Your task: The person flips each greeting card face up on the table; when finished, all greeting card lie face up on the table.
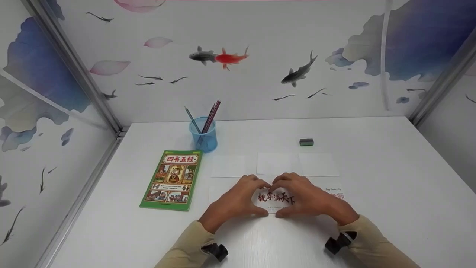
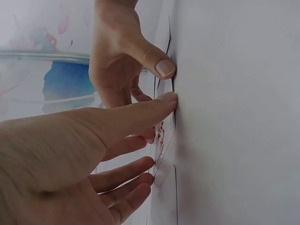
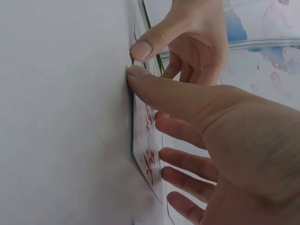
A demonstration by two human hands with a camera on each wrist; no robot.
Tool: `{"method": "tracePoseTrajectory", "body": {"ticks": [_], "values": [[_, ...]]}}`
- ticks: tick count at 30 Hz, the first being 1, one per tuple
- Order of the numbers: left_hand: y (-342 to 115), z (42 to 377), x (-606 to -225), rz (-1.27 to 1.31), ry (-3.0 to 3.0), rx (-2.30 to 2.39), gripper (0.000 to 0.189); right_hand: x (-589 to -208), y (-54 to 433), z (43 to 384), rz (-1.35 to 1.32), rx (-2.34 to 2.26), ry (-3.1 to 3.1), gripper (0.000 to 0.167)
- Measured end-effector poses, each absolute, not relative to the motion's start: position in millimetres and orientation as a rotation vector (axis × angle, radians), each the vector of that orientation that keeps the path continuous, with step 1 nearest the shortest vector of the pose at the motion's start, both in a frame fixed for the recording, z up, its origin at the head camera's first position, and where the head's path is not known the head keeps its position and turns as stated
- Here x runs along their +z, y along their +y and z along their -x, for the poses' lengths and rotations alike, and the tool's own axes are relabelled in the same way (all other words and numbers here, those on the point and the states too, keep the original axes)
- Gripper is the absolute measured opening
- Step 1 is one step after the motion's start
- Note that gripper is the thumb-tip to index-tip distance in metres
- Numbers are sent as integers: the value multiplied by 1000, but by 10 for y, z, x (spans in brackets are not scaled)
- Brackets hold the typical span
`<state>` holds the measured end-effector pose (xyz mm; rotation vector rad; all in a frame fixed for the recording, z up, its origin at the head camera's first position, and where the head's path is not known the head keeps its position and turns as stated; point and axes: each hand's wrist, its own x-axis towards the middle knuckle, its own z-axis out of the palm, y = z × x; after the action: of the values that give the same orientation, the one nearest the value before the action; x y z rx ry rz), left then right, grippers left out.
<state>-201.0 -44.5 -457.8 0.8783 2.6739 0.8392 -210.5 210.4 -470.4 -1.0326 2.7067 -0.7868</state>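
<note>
A white card (image 1: 275, 199) with dark red Chinese lettering lies low over the table in front of me, between my two hands. My left hand (image 1: 241, 197) holds its left part, thumb at the near edge and fingers at the far edge. On the other side, my right hand (image 1: 301, 195) grips it the same way. The thumbs are close together at the middle of the near edge. In the right wrist view, the card (image 3: 146, 150) shows its lettering below the fingertips. Another card (image 1: 337, 194) with red print is partly hidden behind my right hand.
Several blank white cards (image 1: 278, 163) lie in a row beyond my hands. At the left is a green comic-style book (image 1: 171, 180), with a blue mesh pen cup (image 1: 203, 139) holding pencils behind it. A small green block (image 1: 306, 142) sits at the back right. Patterned walls enclose the table.
</note>
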Motion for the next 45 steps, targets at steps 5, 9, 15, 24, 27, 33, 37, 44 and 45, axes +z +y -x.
{"method": "tracePoseTrajectory", "body": {"ticks": [5, 9, 15, 24, 27, 33, 37, 44, 45], "values": [[-469, 2024, -4536, -916, 2668, 805, 68, -4690, 2122, 2101, 1027, -775, 2709, 54], [-603, 2043, -4492, -949, 2673, 815, 71, -4678, 2110, 2099, 992, -776, 2699, 56], [-984, 2048, -4549, -952, 2656, 868, 73, -4669, 1948, 2099, 993, -826, 2689, 55], [-1469, 2028, -4548, -844, 2671, 899, 81, -4574, 1392, 2076, 1073, -876, 2631, 52], [-1555, 2018, -4538, -813, 2668, 880, 85, -4577, 1245, 2074, 1085, -837, 2607, 55], [-1609, 1999, -4543, -777, 2635, 836, 85, -4595, 1045, 2094, 1053, -715, 2617, 61], [-1604, 2005, -4546, -801, 2641, 846, 82, -4611, 986, 2101, 1032, -650, 2642, 62], [-1640, 1994, -4549, -781, 2653, 880, 82, -4644, 955, 2111, 1025, -651, 2671, 63], [-1644, 1993, -4549, -779, 2659, 888, 83, -4649, 953, 2117, 1017, -654, 2681, 66]]}}
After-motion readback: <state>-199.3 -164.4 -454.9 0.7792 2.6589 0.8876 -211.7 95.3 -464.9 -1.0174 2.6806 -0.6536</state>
